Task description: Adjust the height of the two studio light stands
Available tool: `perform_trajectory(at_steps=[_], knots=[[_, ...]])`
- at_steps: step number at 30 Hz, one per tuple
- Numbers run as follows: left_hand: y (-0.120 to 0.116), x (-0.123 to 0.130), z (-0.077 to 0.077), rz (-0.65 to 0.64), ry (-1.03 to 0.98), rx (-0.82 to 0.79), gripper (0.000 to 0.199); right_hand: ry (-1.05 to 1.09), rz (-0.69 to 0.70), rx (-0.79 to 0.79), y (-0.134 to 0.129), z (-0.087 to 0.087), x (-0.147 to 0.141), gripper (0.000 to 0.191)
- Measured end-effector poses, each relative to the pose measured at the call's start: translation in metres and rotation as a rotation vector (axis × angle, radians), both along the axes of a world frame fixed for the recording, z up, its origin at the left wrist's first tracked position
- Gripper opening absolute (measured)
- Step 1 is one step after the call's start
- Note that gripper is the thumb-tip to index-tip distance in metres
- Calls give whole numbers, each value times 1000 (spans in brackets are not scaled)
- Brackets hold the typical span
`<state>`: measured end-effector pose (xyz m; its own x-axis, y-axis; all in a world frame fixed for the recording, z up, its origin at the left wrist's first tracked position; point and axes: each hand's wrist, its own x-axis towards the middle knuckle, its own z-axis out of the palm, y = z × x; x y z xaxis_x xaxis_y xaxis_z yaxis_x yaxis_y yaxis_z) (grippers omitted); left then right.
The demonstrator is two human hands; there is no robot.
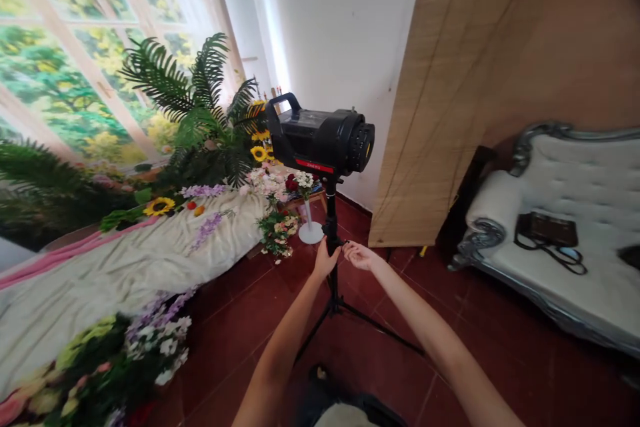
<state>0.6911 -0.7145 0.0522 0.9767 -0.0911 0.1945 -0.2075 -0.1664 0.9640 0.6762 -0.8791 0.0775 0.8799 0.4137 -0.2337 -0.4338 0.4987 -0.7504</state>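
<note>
A black machine point(323, 140) with a handle and a red label sits on top of a black tripod stand point(331, 207). My left hand point(327, 259) is wrapped round the stand's column below the machine. On the column's right side, my right hand point(358, 255) has its fingers pinched at a small knob or lever of the stand's collar. The stand's legs point(377, 325) are spread on the red tiled floor.
A bed-like surface with cream cloth point(225, 223) and flowers lies to the left, below palm leaves point(207, 80). A white-based stand point(311, 233) is behind the tripod. A bamboo blind point(430, 113) and a pale sofa point(595, 180) with a brown bag point(553, 229) are right.
</note>
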Motion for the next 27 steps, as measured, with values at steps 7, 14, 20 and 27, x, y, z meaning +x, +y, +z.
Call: perform_trajectory(at_steps=[7,14,20,27], knots=[[0,22,-10,-139,-36,87,46,-582,-168,-907,-3,14,14,25],[-1,28,-23,-177,-108,83,56,-1128,-276,-1732,9,17,-20,27],[0,32,-31,-186,-144,49,54,-1093,-389,-1860,19,-11,-56,49],[1,31,-31,-194,-154,32,54,-826,-711,-1635,22,-3,-55,53]])
